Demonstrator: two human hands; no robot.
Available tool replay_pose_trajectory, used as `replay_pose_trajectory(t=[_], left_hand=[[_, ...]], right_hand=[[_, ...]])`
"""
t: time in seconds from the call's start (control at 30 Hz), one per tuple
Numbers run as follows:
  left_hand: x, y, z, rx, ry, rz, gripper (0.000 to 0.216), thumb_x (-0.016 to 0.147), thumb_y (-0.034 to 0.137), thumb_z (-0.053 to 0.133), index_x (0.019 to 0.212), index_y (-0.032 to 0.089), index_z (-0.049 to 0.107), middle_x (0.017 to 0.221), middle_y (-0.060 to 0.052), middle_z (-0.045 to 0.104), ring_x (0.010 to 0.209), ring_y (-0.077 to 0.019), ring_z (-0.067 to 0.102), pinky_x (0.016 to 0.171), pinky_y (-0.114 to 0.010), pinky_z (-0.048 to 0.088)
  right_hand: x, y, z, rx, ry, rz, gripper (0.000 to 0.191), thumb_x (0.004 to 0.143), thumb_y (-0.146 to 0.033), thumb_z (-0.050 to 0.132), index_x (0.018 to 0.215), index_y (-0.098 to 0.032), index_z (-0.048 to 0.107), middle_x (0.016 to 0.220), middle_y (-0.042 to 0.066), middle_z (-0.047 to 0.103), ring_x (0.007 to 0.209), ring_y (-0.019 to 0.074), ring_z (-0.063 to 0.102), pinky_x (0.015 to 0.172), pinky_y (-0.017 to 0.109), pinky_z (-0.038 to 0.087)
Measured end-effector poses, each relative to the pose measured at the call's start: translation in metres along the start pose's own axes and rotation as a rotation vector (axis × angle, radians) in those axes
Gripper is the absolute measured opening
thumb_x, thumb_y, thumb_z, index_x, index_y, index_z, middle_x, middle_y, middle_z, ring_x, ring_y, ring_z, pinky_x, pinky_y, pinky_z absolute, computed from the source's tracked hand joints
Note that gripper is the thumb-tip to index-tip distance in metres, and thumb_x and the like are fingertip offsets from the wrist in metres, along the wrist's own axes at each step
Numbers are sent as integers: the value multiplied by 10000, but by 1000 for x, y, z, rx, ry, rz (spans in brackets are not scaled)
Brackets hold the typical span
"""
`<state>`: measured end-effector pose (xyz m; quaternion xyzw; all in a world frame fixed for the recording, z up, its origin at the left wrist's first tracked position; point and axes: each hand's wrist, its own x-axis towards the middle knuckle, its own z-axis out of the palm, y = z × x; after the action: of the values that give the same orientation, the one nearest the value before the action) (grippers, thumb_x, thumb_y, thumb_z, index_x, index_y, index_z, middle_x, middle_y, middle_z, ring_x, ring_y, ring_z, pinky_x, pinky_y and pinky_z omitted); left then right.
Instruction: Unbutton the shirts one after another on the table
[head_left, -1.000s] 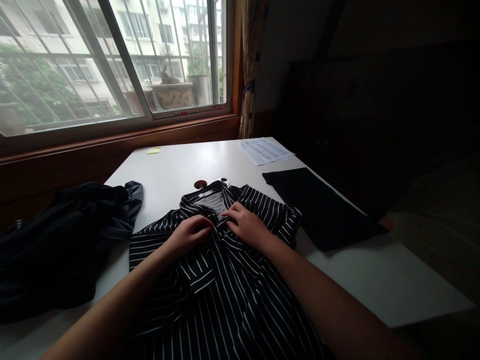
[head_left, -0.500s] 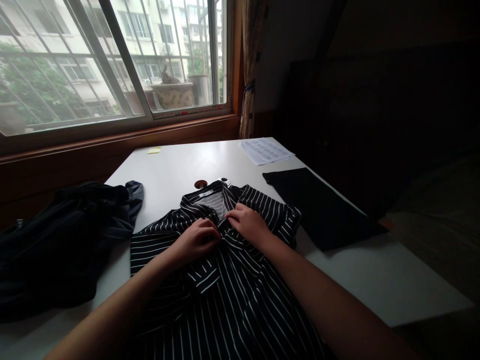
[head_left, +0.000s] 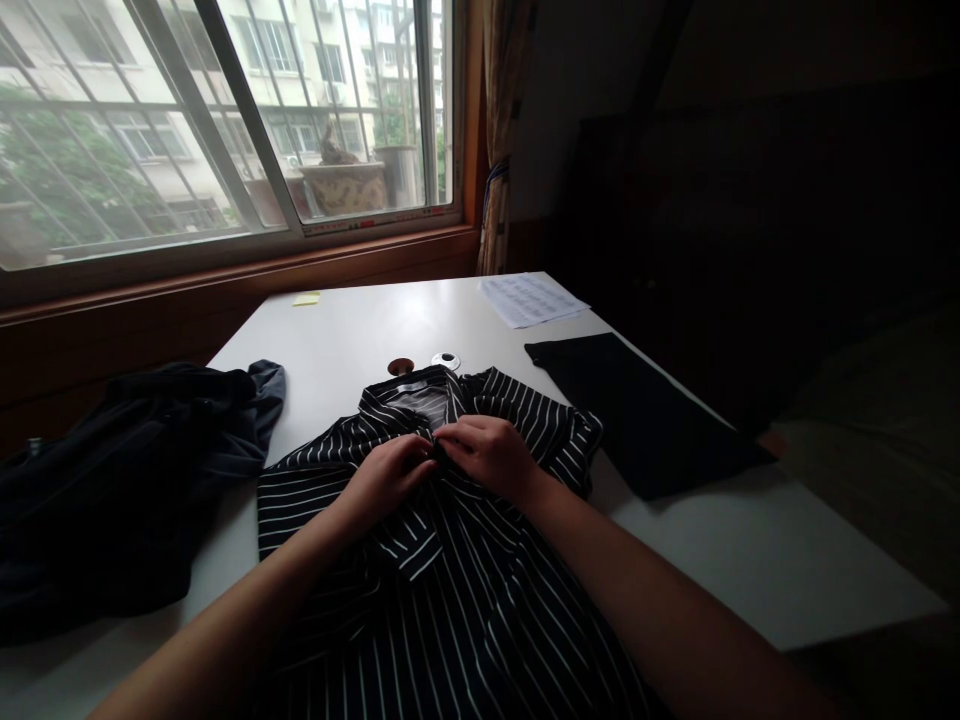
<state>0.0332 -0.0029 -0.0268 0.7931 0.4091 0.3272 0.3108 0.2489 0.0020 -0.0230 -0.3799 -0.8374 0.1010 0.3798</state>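
A black shirt with white stripes (head_left: 442, 610) lies spread on the white table (head_left: 352, 325), its collar toward the window and a pale label inside the neck. Just below the collar, my left hand (head_left: 394, 475) pinches the front edge of the shirt. My right hand (head_left: 491, 455) is closed on the opposite front edge, its fingertips almost meeting those of the left. Whatever small part of the placket sits between the fingertips is hidden by them.
Dark crumpled clothing (head_left: 112, 490) is heaped at the left. A folded black garment (head_left: 637, 415) lies flat on the right. Printed sheets (head_left: 532, 300), a yellow sticky note (head_left: 306, 298) and a round cable hole (head_left: 401, 367) are toward the back, below the window (head_left: 225, 120).
My right hand has shifted left and slightly down, bringing its fingertips against my left hand's at the shirt front. The left hand has barely moved.
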Motion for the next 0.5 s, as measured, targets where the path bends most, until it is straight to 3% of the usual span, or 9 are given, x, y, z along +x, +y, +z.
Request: replay_pose_trajectory(t=[0.17, 0.33, 0.5], left_hand=[[2, 0, 0, -54, 57, -20, 111, 853, 303, 679, 787, 225, 723, 782, -31, 681, 720, -188, 588, 697, -279, 427], [2, 2, -6, -115, 48, -167, 165, 840, 361, 696, 893, 220, 762, 827, -31, 724, 756, -202, 622, 699, -277, 446], [5, 7, -14, -255, 30, -287, 246, 795, 426, 727, 849, 188, 761, 751, -25, 692, 688, -184, 589, 618, -255, 436]], right_hand=[[1, -6, 0, 12, -7, -38, 212, 984, -288, 543, 1104, -238, 710, 920, 48, 707, 829, 168, 658, 784, 306, 517], [2, -3, 0, 115, 30, 27, 203, 956, -240, 568, 1147, -222, 633, 997, 45, 683, 826, 152, 643, 787, 294, 522], [2, 1, -1, 140, -65, -4, 66, 931, -250, 614, 983, -220, 644, 935, 23, 656, 790, 143, 623, 753, 284, 515]])
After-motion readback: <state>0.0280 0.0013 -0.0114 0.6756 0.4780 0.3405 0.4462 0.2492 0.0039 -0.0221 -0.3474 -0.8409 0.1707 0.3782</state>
